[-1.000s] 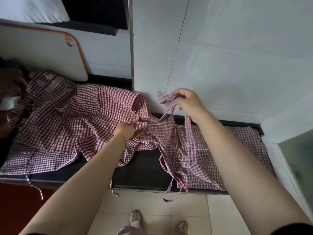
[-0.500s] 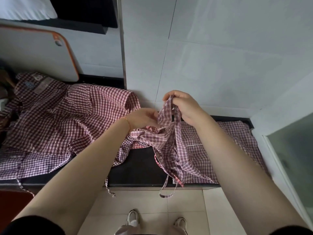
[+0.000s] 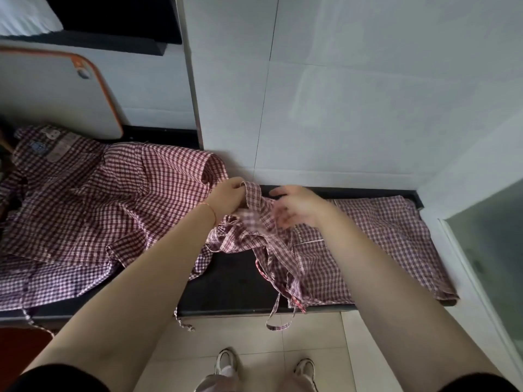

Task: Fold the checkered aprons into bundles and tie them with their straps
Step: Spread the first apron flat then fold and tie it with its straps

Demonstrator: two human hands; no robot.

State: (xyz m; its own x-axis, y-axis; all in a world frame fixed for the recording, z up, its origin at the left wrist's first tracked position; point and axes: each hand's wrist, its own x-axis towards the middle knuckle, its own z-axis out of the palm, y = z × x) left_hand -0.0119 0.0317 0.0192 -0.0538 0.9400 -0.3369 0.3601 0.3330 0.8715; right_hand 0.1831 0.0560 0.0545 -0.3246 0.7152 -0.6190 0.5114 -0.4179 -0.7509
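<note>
sleeves (image 3: 65,377): short, black, ending above the elbows
arms: bare below the sleeves
left wrist: thin orange-gold bracelet (image 3: 210,208)
trousers (image 3: 210,384): pale, light-coloured
shoes (image 3: 225,362): white trainers with grey trim

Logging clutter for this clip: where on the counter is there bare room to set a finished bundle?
One bare patch of counter: between the apron pile on the left and the flat apron on the right, in front of both hands. Elsewhere it is covered; straps hang over the front edge.
</note>
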